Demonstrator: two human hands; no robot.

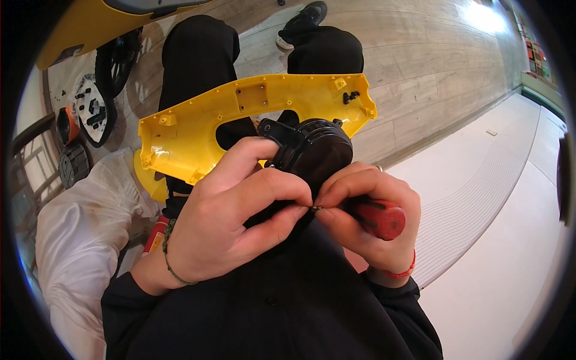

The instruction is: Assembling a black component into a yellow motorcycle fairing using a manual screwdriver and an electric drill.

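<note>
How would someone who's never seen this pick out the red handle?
Find the big curved yellow panel, then the round black part overlapping its lower right edge in view. Just below that is the right hand, with the red handle tucked against its palm. It is thick and blunt-ended, unlike the thin red bracelet at that wrist.

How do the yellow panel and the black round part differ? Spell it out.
Shape: the yellow panel is long with an opening; the black round part is compact and rounded. Size: the panel spreads wider than the part. Both have a shiny surface.
</note>
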